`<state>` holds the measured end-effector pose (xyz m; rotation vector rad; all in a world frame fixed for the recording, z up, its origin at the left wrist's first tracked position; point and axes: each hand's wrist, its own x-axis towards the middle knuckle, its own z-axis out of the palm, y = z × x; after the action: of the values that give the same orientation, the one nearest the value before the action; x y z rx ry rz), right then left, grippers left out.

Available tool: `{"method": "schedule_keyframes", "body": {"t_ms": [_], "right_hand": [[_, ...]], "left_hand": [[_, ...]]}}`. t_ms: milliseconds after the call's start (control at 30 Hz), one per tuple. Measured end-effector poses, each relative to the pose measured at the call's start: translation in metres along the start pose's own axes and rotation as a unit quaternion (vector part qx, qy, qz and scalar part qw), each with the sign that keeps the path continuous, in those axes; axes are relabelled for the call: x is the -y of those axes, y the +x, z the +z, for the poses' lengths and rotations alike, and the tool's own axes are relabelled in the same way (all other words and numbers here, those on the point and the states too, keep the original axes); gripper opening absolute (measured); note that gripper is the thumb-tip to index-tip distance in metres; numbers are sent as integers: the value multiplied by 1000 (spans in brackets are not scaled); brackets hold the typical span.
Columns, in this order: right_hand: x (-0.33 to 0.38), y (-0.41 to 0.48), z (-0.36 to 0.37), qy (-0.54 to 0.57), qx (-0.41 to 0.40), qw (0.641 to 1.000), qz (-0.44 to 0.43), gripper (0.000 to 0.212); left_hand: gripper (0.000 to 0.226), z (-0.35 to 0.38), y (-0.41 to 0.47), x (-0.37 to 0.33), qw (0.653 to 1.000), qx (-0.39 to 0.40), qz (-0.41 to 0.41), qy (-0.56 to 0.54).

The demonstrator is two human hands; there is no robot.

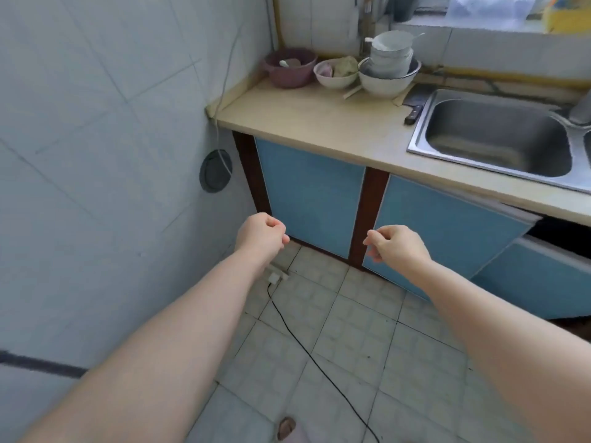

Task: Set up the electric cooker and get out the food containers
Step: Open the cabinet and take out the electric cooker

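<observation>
No electric cooker or food container shows in the head view. My left hand [260, 235] is held out in front of the left blue cabinet door [310, 193], its fingers curled into a fist with nothing in it. My right hand [399, 246] hovers before the right blue door [447, 225], fingers loosely bent and holding nothing. That door stands slightly ajar at its top edge. Neither hand touches a door. On the floor below my left wrist lies a white power strip [276, 274] with a black cable [319, 366] running toward me.
The beige counter [319, 123] carries a pink basin [289, 70], a bowl of food [335, 75], stacked white bowls [388, 68] and a cleaver [415, 105]. A steel sink [499, 135] sits at right. Another blue door [543, 276] hangs open at lower right. A tiled wall stands on the left.
</observation>
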<state>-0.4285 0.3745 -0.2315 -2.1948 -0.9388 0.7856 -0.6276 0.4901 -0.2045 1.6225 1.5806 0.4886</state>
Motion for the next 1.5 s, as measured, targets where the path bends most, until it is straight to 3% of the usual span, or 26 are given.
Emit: {"method": "schedule_keyframes", "body": {"t_ms": [300,433,633,833,967,1100,1233,1333,1500], "right_hand": [[3,101,48,-8,-13,998,67,25],[-6,164,54,-16,-35,996,75,23],[-25,261,61,1,-90,991,94,35],[-58,338,93,52,-69,990,108,48],[-77,367,115,25,-62,992,109,56],[-101,392,133,29,-107,989,99,65],[-109,405,145,100,-131,984,62,61],[-108,411,149,166,-155,970,88,56],[-108,398,143,115,-140,978,104,53]], "left_hand": [[9,41,105,16,999,12,-45,18],[28,83,153,2,997,14,-71,-18],[24,148,234,-16,983,-10,-144,-113],[28,205,302,-7,974,-6,-179,-140],[23,232,327,8,973,7,-181,-146],[14,255,341,26,972,29,-182,-145],[18,267,345,41,973,49,-176,-139],[18,268,344,47,973,55,-172,-147],[19,259,333,41,970,64,-166,-164]]}}
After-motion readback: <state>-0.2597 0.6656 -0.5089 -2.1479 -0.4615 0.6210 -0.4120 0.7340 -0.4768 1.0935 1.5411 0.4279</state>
